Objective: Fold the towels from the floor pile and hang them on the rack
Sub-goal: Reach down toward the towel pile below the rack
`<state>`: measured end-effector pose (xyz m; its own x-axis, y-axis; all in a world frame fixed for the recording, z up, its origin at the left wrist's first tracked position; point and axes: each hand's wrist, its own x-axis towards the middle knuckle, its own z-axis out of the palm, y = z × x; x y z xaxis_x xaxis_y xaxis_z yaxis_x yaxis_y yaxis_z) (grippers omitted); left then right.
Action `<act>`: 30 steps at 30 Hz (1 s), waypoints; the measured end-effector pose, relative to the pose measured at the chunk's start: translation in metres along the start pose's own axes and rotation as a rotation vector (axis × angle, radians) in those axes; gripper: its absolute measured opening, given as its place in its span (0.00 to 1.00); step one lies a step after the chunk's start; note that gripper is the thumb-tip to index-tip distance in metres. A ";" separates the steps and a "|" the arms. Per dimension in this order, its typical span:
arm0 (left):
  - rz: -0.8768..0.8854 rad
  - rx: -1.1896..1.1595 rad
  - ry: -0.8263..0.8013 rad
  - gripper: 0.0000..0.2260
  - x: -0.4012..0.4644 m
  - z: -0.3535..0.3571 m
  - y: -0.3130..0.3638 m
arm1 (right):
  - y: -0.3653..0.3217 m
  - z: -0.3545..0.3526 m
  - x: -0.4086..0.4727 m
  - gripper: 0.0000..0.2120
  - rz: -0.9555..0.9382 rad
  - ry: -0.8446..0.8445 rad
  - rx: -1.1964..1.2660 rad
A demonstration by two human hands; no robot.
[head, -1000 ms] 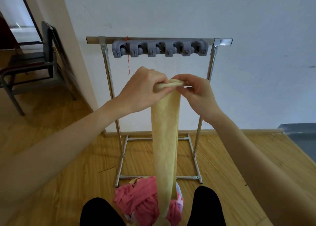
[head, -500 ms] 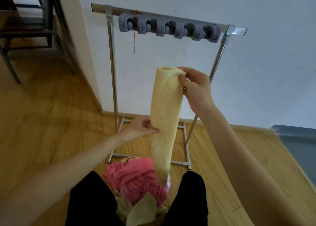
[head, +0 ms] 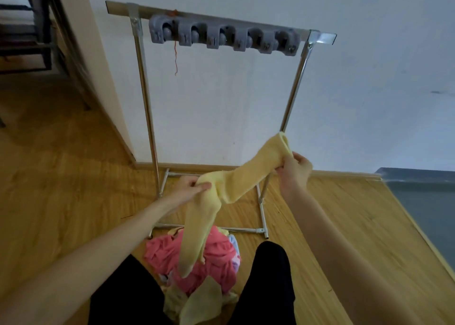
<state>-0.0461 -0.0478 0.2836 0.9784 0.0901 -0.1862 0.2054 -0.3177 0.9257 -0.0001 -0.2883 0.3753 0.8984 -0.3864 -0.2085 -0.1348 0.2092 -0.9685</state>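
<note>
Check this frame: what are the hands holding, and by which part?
Both grip one yellow towel. The right hand pinches it near its upper end; the left hand grips it mid-length, the rest hanging toward the floor pile.

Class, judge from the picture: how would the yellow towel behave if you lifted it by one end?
Probably floppy: the yellow towel sags between the left hand and right hand, its tail dangling. Likely light, since fingertip pinches hold it.
</note>
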 end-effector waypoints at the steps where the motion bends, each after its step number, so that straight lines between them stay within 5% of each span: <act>1: 0.044 0.002 -0.003 0.09 0.001 -0.006 0.012 | 0.015 -0.006 0.004 0.15 0.036 -0.004 -0.065; 4: 0.173 0.102 -0.067 0.12 0.003 -0.024 0.051 | 0.051 -0.018 0.010 0.12 0.120 -0.096 -0.295; 8: 0.293 0.329 -0.318 0.10 -0.008 -0.041 0.116 | 0.062 -0.026 0.000 0.11 0.160 -0.486 -0.737; 10: 0.299 0.417 -0.458 0.06 -0.017 -0.046 0.146 | 0.062 -0.026 0.000 0.13 0.080 -0.721 -1.143; 12: 0.296 0.468 -0.559 0.03 -0.022 -0.046 0.167 | 0.060 -0.021 -0.002 0.09 -0.135 -0.756 -1.288; 14: 0.290 0.506 -0.613 0.03 -0.023 -0.043 0.178 | 0.052 -0.013 -0.008 0.15 -0.255 -0.693 -0.907; 16: 0.285 0.552 -0.645 0.04 -0.021 -0.036 0.183 | 0.034 -0.006 -0.019 0.20 -0.104 -0.842 -0.344; 18: 0.275 0.568 -0.649 0.05 -0.017 -0.031 0.182 | 0.021 -0.004 -0.022 0.26 0.064 -1.026 -0.093; 21: 0.266 0.573 -0.640 0.06 -0.012 -0.028 0.179 | 0.015 -0.003 -0.023 0.29 0.063 -1.178 -0.185; 27: 0.230 0.572 -0.614 0.10 -0.005 -0.022 0.173 | 0.001 -0.023 -0.006 0.06 -0.024 -1.139 -0.253; 30: 0.227 0.552 -0.572 0.11 -0.001 -0.016 0.169 | -0.013 -0.035 0.007 0.05 -0.106 -1.126 -0.289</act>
<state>-0.0125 -0.0863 0.4454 0.8282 -0.4788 -0.2913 -0.1620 -0.7021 0.6934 -0.0067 -0.3256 0.3816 0.7544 0.6559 -0.0266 0.0034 -0.0445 -0.9990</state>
